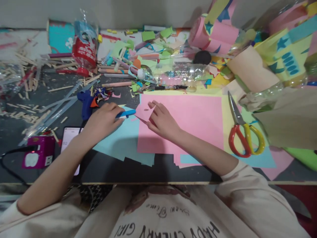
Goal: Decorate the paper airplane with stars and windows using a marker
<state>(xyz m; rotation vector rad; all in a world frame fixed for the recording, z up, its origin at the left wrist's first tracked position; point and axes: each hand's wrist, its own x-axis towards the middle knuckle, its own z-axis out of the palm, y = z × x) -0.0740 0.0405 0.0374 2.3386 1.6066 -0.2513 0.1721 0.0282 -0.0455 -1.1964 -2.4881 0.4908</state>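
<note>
My left hand (106, 120) is closed around a slim blue tool (126, 113); most of it is hidden in the palm, so I cannot tell its kind. Its tip points right and meets the edge of a small piece of pink paper (145, 112). That piece has a small dark slit or mark and is pinched between the fingers of my right hand (162, 120). Below both hands lie a large pink sheet (195, 119) and light blue sheets (119, 142), overlapping on the dark table.
Large scissors (244, 132) with red and yellow handles lie at right. A blue glue gun (86, 102), phone (64, 138) and purple box (39, 150) sit at left. Plastic bottles (183, 74), a pink paper-covered roll (213, 36), sticks (27, 109) and scraps crowd the back.
</note>
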